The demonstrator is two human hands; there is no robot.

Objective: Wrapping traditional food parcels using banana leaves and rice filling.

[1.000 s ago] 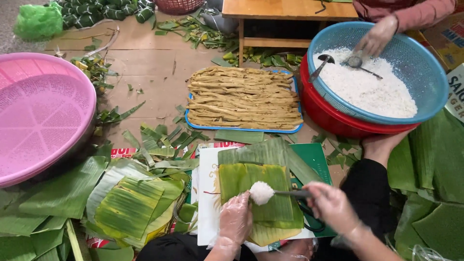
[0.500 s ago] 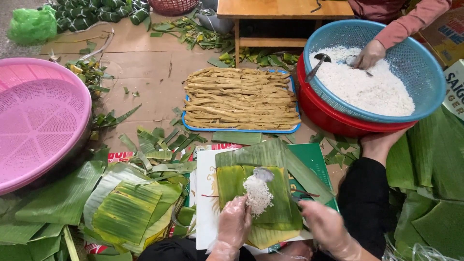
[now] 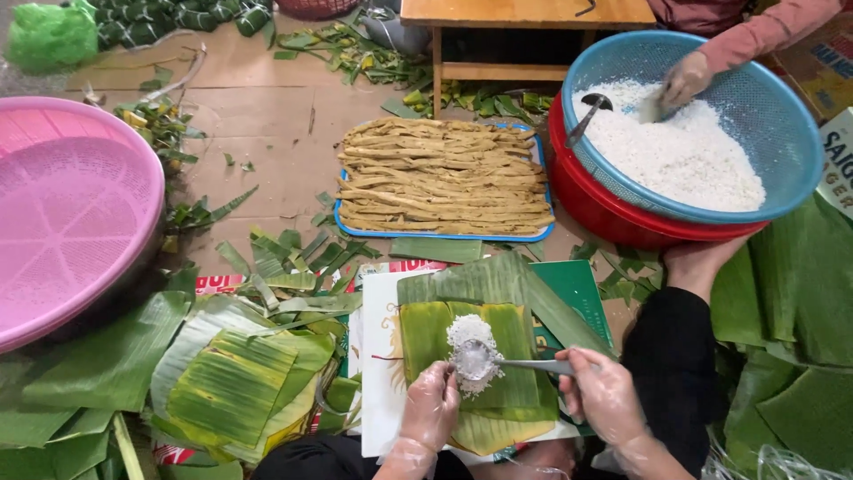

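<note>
Rice sits heaped mid-leaf on the banana leaf, at six o'clock from the tray of yellow strips. At the pile's seven o'clock the gloved left hand rests fingers-together on the leaf edge; at four o'clock the right hand is clamped on the spoon. Pressed too hard, the spoon could push grains off the leaf or tear it.
</note>
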